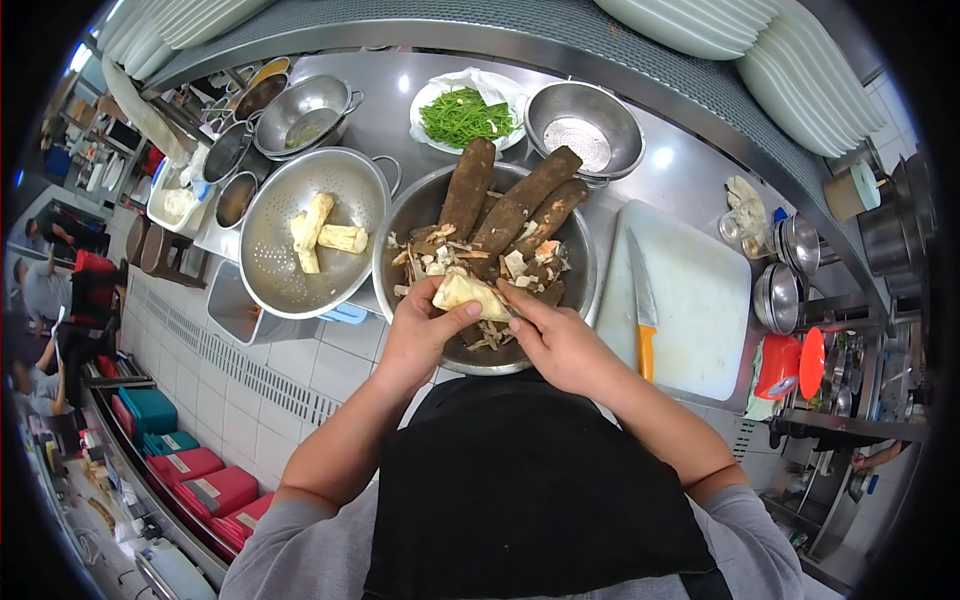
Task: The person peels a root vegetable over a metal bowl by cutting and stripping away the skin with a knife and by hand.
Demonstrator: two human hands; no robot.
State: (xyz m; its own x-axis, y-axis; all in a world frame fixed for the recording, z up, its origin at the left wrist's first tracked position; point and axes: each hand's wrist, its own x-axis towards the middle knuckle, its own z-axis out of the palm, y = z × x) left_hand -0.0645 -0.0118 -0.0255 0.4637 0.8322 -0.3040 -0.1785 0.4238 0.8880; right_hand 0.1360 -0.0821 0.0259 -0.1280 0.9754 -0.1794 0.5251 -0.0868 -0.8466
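My left hand is wrapped round a pale, partly peeled root piece above a large steel bowl. Close against the root's right end, my right hand is closed; a small dark edge shows at its fingers, too hidden to name. Long brown unpeeled roots lean in the bowl, with brown and whitish peelings heaped below them. To the left, a steel colander holds several peeled root pieces.
On the right lies a white cutting board bearing an orange-handled knife. Behind the bowl stand a plate of green cut vegetables and a steel strainer bowl. A metal shelf with stacked plates overhangs the counter.
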